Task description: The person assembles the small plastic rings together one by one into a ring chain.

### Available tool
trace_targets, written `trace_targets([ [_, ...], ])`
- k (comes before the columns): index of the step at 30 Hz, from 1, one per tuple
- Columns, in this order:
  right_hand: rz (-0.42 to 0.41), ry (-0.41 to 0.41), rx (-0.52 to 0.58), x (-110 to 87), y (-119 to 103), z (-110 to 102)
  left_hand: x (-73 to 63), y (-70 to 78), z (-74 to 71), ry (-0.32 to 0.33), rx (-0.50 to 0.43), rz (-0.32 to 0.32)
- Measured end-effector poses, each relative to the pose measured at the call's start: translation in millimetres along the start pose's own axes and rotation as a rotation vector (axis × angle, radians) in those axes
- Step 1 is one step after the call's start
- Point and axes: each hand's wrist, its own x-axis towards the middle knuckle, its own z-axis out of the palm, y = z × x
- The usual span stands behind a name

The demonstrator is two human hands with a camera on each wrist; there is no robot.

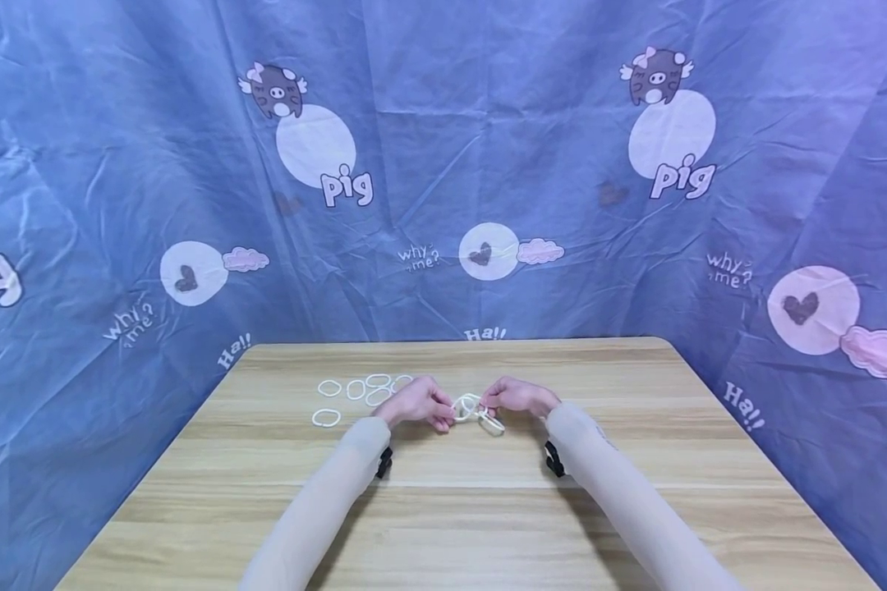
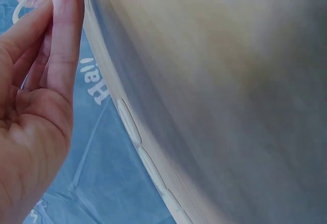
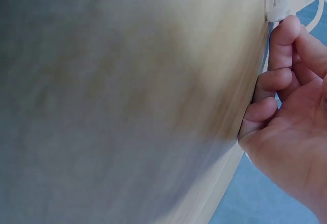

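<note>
Over the middle of the table, my left hand (image 1: 421,402) pinches a white oval ring (image 2: 19,8) between thumb and fingertips. My right hand (image 1: 519,396) is close by on the right and pinches white plastic at the same cluster. From the right fingertips, another white link (image 1: 494,426) hangs or lies slanted toward me. The rings between the hands overlap, and I cannot tell exactly how they are joined. In the right wrist view, a white link (image 3: 294,3) shows just above the thumb and index finger, with the other fingers curled against the tabletop.
Several loose white rings (image 1: 326,410) lie flat to the left of my left hand, some partly hidden behind it. The wood-grain table (image 1: 458,525) ends at a blue printed curtain (image 1: 429,164) at the back and sides. Black straps sit at both wrists.
</note>
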Motion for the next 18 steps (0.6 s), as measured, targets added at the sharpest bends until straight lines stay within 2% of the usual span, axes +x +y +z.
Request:
trace_targets([
  [8, -0.012, 0.001, -0.033, 0.4, -1, 0, 3.3, 7.6, 5.3, 0.027, 0.037, 0.006],
  [18, -0.032, -0.073, -0.057, 0.9, 1, 0, 5.5, 12.0, 12.1, 0.056, 0.093, 0.021],
])
